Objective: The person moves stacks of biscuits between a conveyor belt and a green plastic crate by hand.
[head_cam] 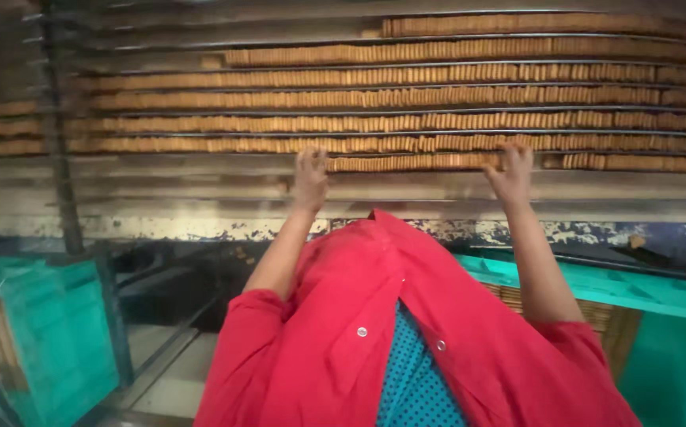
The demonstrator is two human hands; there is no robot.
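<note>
Wide conveyor bed (200, 186) fills the top half of the head view, metal, worn, running left to right, divided by thin rails into lanes. Each lane carries a long row of tan biscuits standing on edge, packed tight; rows stack up toward the far side, upper ones (406, 99) curved by the lens. Front edge is a chipped, paint-flaked band (200, 228). Below it, person's red shirt (335, 332) takes the centre bottom, open over a blue dotted layer (414, 379). Green plastic crate (42, 332) low left, on the floor side, with a woven brown side showing. Another green crate or tray (643, 289) low right, with brown stacked stuff under its lip. Dark metal post (58, 142) stands at left. Both arms reach up and forward to the nearest biscuit row (406, 162), which lies in the closest lane, between the two hands. Left hand (309, 175) sits at the left end of that short stretch, fingers bent down onto the biscuits, partly spread. Right hand (510, 170) sits at the right end, fingers curled over the top of the row, touching it. Hands well apart, row segment bracketed between them. Cannot tell if either hand actually pinches biscuits or just presses against them; picture is blurred there.
</note>
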